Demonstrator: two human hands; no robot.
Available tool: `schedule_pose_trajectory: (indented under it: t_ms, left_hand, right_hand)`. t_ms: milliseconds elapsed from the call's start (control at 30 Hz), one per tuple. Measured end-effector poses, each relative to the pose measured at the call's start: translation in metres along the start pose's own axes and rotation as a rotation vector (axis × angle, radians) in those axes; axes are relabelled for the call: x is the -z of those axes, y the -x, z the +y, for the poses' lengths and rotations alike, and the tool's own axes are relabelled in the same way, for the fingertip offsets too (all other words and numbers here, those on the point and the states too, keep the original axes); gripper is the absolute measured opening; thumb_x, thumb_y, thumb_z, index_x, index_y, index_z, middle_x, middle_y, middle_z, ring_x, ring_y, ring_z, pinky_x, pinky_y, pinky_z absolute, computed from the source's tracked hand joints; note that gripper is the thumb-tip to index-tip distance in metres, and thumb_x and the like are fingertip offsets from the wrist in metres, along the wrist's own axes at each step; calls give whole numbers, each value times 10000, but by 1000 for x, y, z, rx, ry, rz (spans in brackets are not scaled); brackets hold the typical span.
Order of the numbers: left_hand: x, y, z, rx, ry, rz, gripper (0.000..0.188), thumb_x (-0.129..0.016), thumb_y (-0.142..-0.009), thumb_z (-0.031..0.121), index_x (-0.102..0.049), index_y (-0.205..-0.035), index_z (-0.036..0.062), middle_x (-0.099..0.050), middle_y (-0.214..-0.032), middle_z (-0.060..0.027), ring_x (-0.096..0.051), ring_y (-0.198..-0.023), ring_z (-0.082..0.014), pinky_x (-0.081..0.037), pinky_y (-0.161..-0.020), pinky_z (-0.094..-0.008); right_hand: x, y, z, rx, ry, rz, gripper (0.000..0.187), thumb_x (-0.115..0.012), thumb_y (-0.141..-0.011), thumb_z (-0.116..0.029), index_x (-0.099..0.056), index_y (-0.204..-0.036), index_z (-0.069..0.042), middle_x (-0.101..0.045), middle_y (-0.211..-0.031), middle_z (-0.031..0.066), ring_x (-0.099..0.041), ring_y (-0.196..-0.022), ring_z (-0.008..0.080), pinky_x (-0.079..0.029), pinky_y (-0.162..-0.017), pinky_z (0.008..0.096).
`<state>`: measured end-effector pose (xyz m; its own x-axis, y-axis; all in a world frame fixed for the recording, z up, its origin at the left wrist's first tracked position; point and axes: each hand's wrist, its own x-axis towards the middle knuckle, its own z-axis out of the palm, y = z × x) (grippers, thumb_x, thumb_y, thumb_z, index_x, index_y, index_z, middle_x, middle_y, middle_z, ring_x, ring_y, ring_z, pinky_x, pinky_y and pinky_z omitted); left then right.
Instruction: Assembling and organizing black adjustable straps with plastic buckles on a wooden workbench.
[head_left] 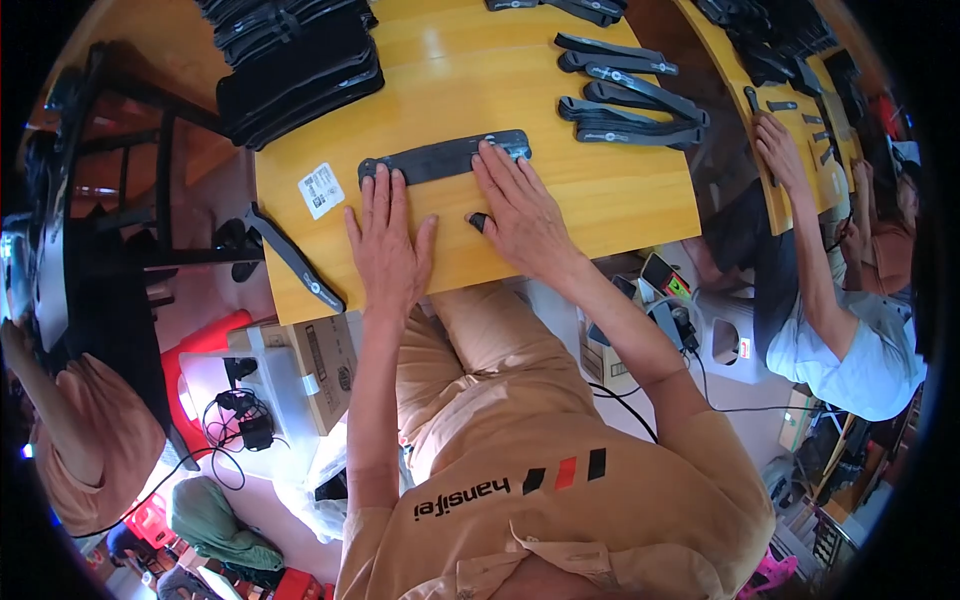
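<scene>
A flat black fabric strap point(440, 159) with rounded ends lies across the yellow wooden table in front of me. My left hand point(388, 245) rests flat, its fingertips at the strap's left end and near edge. My right hand point(522, 215) is also flat, with fingertips on the strap toward its right end; a black cover point(479, 221) sits on its thumb. Both hands are open, fingers stretched out and gripping nothing. To the left, a white printed label point(321, 191) lies on the wood. Another black strap point(296, 258) lies slantwise along the table's left edge.
Thick stacks of black straps point(300, 85) stand at the far left of the table point(610, 205). Several folded straps point(635, 100) are piled at the right. A person in a white shirt point(850, 345) works at another table. Cardboard boxes point(322, 368) and cables point(240, 410) are below.
</scene>
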<state>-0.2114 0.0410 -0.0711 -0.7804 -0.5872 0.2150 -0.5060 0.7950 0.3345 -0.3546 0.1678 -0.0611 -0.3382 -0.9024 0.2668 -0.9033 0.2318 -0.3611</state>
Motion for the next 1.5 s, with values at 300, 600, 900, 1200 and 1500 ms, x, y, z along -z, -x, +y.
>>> schedule_pose_trajectory:
  t_ms: [300, 600, 900, 1200, 1500]
  left_hand:
    - [1, 0, -2, 22, -22, 20, 578, -516, -870, 342, -371, -1356, 66, -309, -1439, -97, -261, -1337, -271, -170, -1071, -497]
    - [-2, 1, -4, 40, 44, 58, 560, -517, -869, 340, -386, -1349, 84, -285, -1451, -94, -253, -1342, -255, -175, -1069, -490]
    - [-9, 4, -5, 63, 72, 169, 596, -518, -863, 371, -380, -1332, 30, -246, -1445, -186, -236, -1332, -331, -200, -1068, -462]
    - [49, 81, 13, 187, 610, 354, 309, -567, -841, 69, -527, -1134, -20, -546, -1133, -203, -543, -1017, -339, -439, -878, -362]
    - [7, 172, 15, 700, 1304, 474, 231, -485, -943, 202, -578, -996, -3, -625, -806, -47, -592, -665, -100, -486, -613, -217]
  right_hand:
    - [2, 1, 5, -50, -29, -37, 637, -589, -806, -189, -322, -1354, -6, -286, -1434, 146, -274, -1326, 284, -225, -1075, 428]
    - [4, 6, 15, -73, 105, -44, 638, -578, -822, -240, -321, -1365, -27, -269, -1450, 115, -262, -1337, 239, -179, -1094, 424]
    - [1, 10, 18, -133, 198, 19, 648, -566, -837, -273, -308, -1373, -17, -264, -1443, 171, -240, -1347, 263, -156, -1081, 489]
    - [11, 16, -33, -7, -38, 190, 525, -558, -771, -96, -425, -1276, -46, -458, -1237, 174, -455, -1124, 319, -328, -967, 466]
    - [-63, -21, -178, 118, -360, 0, 449, -573, -746, -90, -456, -1170, 0, -489, -998, 176, -530, -906, 356, -465, -767, 435]
